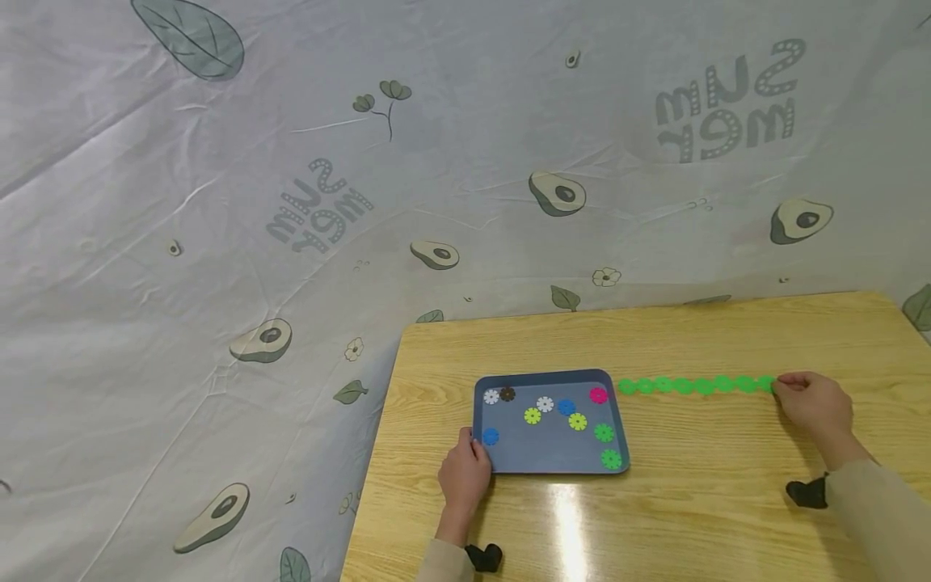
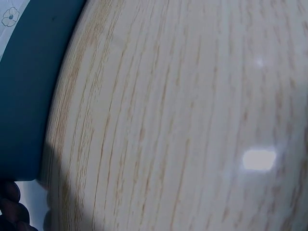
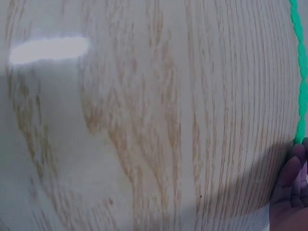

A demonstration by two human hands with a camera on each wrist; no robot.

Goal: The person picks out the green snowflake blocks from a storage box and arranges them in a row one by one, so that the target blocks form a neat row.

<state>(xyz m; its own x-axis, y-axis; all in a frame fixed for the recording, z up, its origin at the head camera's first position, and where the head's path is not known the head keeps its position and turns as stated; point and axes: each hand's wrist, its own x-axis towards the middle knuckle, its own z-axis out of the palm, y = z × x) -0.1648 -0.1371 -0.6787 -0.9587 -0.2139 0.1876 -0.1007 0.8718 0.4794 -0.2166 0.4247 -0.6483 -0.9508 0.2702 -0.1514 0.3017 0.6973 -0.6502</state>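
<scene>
My left hand (image 1: 465,473) grips the left edge of a grey-blue tray (image 1: 553,458), near its front left corner. Flower-shaped plastic discs lie in the tray: white, brown, blue, yellow, pink and green ones, such as the green disc (image 1: 611,459) by the right wall. To the tray's right, a chain of linked green discs (image 1: 684,386) stretches across the table in a nearly straight row. My right hand (image 1: 815,404) pinches the chain's right end between thumb and fingers. In the right wrist view, the green chain (image 3: 302,91) runs up from the fingertips.
The wooden table (image 1: 691,485) carries the tray and the chain. Behind and to the left hangs a pale cloth (image 1: 451,178) printed with avocados and leaves. Black straps show at both wrists, beside beige sleeves (image 1: 876,509).
</scene>
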